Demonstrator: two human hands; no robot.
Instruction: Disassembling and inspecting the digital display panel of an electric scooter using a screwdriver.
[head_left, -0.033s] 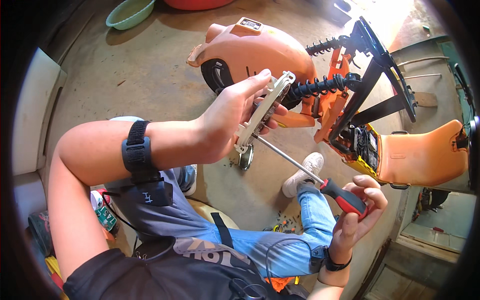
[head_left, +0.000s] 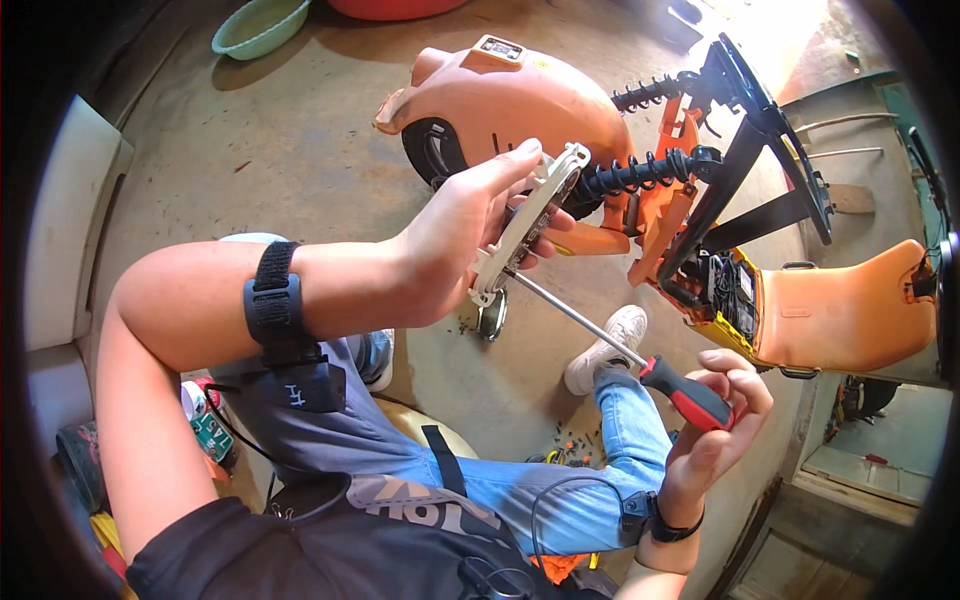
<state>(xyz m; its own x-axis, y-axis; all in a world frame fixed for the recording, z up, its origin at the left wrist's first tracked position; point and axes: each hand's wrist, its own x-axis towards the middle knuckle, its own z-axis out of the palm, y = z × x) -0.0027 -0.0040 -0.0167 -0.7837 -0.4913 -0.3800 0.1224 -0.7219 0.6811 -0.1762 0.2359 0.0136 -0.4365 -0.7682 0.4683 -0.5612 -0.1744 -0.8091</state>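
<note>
My left hand (head_left: 455, 235) grips a cream-coloured plastic housing (head_left: 522, 228) with a dark face, tilted on edge with its lugged ends up and down. Its fingers wrap behind the part and the thumb lies along the upper edge. In my right hand (head_left: 735, 400) is a screwdriver (head_left: 690, 393) with a red and black handle and a long metal shaft. The fingers close round the end of the handle. The shaft points up and left to the lower half of the housing, where the tip is hidden from sight. A round, shiny metal-rimmed piece (head_left: 491, 318) shows just below the housing.
Beyond my hands lies a partly dismantled orange scooter (head_left: 540, 95) with black springs (head_left: 650, 175), a black frame and an orange seat (head_left: 840, 315). Small dark bits (head_left: 575, 445) are scattered on the floor by my leg. A pale green basin (head_left: 262, 28) stands far left.
The fingers of my right hand have shifted slightly on the screwdriver handle. My left hand and the housing stay where they were.
</note>
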